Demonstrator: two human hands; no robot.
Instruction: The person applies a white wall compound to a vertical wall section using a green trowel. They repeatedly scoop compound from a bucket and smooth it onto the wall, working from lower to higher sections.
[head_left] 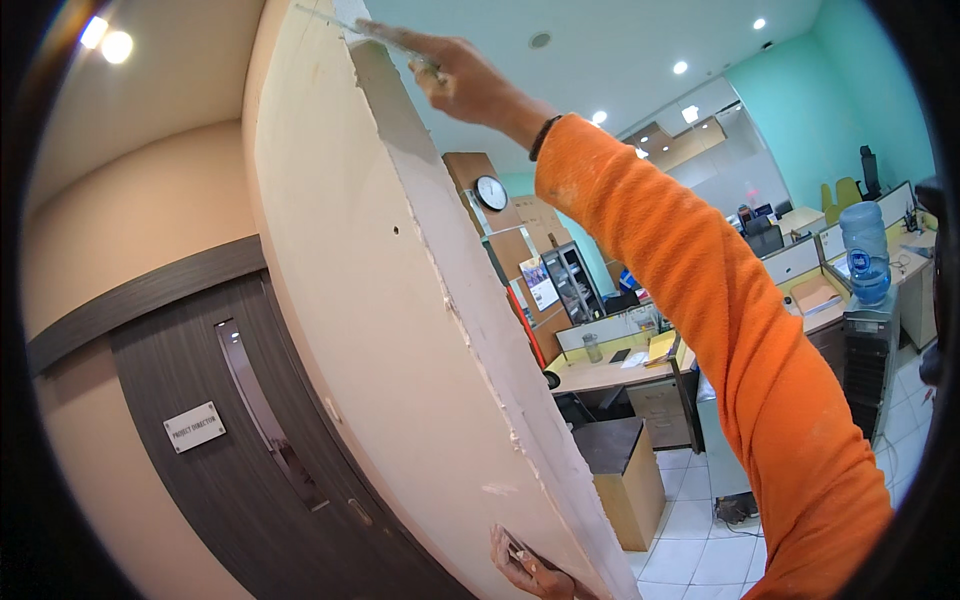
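My right hand (465,82), raised at the top of the view, is closed round a thin, flat-bladed scraper (385,36). Its blade lies nearly edge-on at the upper end of a pale partition wall (370,270), close to the wall's rough edge. A bumpy line of white plaster (458,325) runs down that edge. Low in the view, my left hand (535,578) is near the wall's face, its fingers smeared white and curled round a small, narrow grey piece. Most of that piece is hidden, so its kind cannot be told.
Left of the wall is a dark wooden door (200,440) with a sign and narrow glass pane. To the right, a low cabinet (625,480), office desks (610,370) and a blue water bottle (865,250) on a dark stand. A clock (491,193) hangs behind.
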